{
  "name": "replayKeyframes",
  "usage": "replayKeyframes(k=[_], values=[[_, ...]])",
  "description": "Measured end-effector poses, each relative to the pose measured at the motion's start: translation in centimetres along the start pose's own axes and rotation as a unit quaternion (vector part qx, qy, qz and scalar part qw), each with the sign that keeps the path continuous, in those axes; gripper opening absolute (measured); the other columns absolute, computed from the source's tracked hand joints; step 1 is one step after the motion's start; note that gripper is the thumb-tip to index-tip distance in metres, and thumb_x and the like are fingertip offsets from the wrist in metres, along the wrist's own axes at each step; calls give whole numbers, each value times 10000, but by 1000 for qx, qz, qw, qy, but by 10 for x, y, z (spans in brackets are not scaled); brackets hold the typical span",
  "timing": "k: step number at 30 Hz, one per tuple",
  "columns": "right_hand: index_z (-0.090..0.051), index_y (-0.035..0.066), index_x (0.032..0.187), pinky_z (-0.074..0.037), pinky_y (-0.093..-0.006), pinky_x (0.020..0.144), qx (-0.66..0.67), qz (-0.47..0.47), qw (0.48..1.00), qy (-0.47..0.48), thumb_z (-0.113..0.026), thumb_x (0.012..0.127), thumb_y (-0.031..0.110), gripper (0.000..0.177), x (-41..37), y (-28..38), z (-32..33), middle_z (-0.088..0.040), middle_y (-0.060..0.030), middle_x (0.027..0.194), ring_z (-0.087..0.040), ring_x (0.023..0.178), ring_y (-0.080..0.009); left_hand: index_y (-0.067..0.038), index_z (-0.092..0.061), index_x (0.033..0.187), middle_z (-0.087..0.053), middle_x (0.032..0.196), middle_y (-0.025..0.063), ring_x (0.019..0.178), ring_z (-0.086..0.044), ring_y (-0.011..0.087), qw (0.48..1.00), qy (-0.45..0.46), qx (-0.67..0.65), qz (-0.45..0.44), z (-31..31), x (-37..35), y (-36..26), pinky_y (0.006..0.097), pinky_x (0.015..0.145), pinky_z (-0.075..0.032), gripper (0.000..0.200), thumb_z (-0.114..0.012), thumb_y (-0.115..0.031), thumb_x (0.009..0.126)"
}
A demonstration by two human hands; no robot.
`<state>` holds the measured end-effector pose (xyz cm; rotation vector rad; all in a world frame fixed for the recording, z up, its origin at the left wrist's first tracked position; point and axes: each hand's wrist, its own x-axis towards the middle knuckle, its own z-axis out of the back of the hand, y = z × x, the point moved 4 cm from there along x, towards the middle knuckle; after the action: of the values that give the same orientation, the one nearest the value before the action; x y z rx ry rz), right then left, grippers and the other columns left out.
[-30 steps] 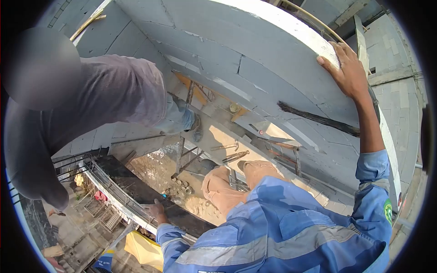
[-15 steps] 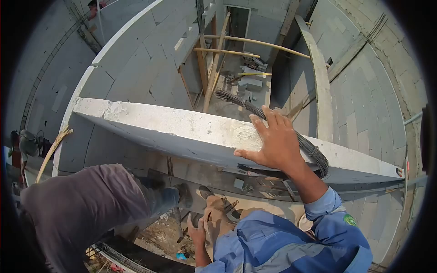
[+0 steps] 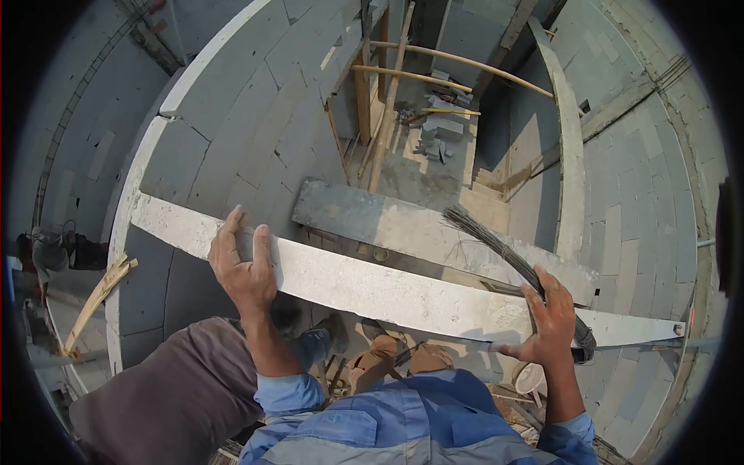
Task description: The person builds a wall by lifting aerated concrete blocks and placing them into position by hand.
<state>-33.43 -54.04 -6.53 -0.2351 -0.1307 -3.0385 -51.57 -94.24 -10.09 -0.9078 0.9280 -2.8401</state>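
Observation:
A narrow white block wall crosses the view in front of me, its pale top edge running from upper left to lower right. My left hand rests over this top edge on the left, fingers stretched out and apart. Farther right, my right hand lies on the wall top with its thumb spread away from the fingers. Beside its fingertips a bundle of dark tie wire hangs bent over the wall. Part of the bundle is hidden behind that hand.
A co-worker in a dark shirt bends at lower left. Beyond the wall, a grey ledge, wooden poles and loose blocks lie below. Split wood leans at left. A white bucket stands below right.
My left hand has risen from below onto the wall top. My right hand has stayed at the wire bundle. The view has shifted, showing the ledge beyond the wall.

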Motion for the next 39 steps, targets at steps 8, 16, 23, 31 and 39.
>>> replayKeyframes(k=[8,16,23,31,39], values=[[-560,28,1348,-407,-576,1012,-19,35,998,39,-513,739,883,1050,-8,-16,-5,-486,-284,1419,-508,1252,-480,-144,-717,1113,-710,1020,33,1021,-611,230,999,-16,-47,23,-1,5,-4,388,931,-387,344,-777,-238,788],[-448,-21,1426,-351,-571,1080,72,107,991,-45,-590,886,653,876,83,55,7,-464,-272,1423,-444,1327,-446,-126,-694,1101,-706,1031,23,1028,-598,211,990,-22,-129,46,-5,3,-4,406,931,-385,326,-761,-200,791],[-353,-21,1479,-384,-511,1083,185,266,939,113,-834,700,488,1047,186,221,-38,-468,-265,1421,-467,1289,-457,-61,-717,1045,-718,967,111,995,-642,268,984,45,-166,53,6,17,6,419,900,-432,229,-684,-187,857],[-414,-67,1394,-522,-458,915,217,223,944,110,-876,591,454,1062,219,278,-48,-608,-273,1225,-635,1096,-418,-37,-607,1309,-650,1248,183,1205,-588,311,956,-154,139,207,163,174,234,450,1022,-439,563,-666,-435,915],[-419,-68,1387,-526,-457,903,203,194,952,118,-873,591,462,1058,348,384,-154,-612,-270,1210,-640,1080,-416,-39,-562,1357,-622,1271,205,1254,-533,364,957,97,138,235,161,165,289,538,1105,-310,688,-750,-441,832]])
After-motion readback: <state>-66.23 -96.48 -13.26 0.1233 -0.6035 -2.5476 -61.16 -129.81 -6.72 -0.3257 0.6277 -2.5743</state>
